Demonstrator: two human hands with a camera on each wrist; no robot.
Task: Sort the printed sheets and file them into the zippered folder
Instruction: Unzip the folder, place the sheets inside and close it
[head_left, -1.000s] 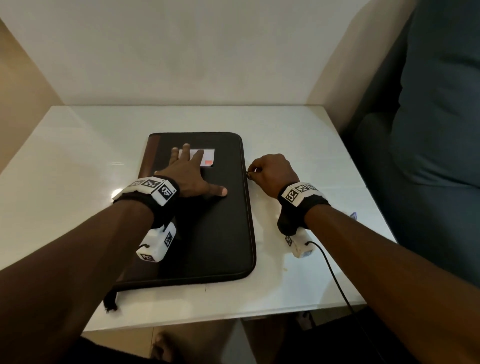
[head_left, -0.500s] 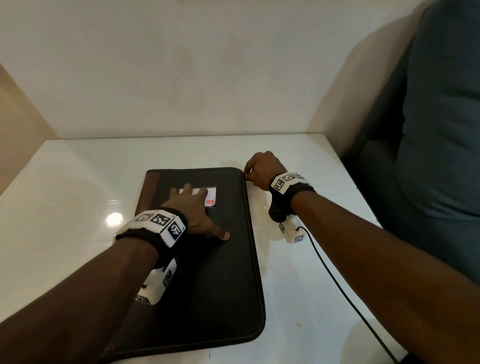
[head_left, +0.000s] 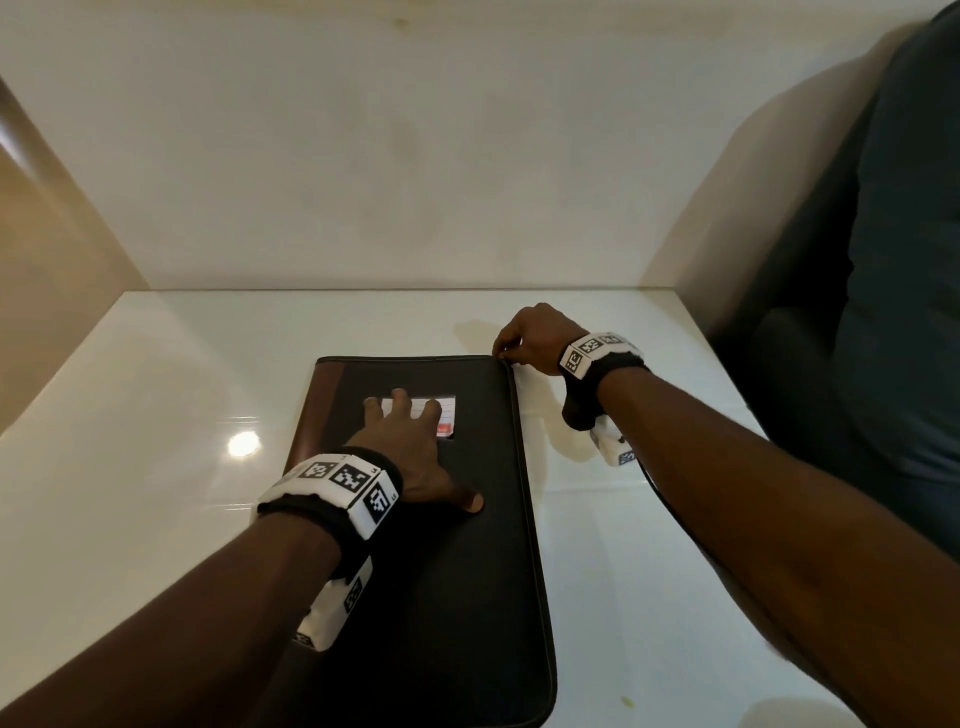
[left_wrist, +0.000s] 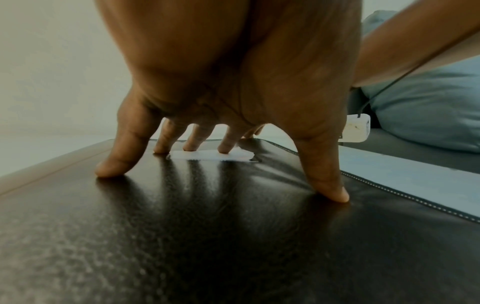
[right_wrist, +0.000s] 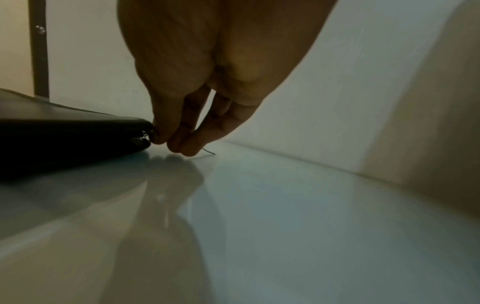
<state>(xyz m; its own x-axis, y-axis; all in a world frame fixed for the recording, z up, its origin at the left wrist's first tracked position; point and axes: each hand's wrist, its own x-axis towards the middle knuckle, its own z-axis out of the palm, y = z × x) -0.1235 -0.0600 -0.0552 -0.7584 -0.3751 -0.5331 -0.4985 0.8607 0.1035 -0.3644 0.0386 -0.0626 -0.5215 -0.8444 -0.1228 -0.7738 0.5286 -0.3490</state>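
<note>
A black zippered folder (head_left: 467, 571) with a brown spine lies closed on the white table (head_left: 156, 415). My left hand (head_left: 415, 447) presses flat on its cover, fingers spread, three fingertips on the white label (head_left: 447, 413). In the left wrist view the folder (left_wrist: 207, 236) fills the frame under the left hand (left_wrist: 221, 160) and the label (left_wrist: 210, 156). My right hand (head_left: 524, 338) is at the folder's far right corner, pinching the zipper pull (right_wrist: 144, 137) against the folder (right_wrist: 64, 139). The right hand (right_wrist: 168, 142) has curled fingers. No printed sheets are visible.
Cream walls (head_left: 363, 156) close the table at the back and left. A dark grey sofa (head_left: 883, 312) stands right of the table. A black cable (head_left: 654, 483) runs from the right wrist camera toward me.
My right hand has slid along the folder's right edge from its middle to the far right corner, holding the zipper pull. The left hand has stayed pressed on the cover.
</note>
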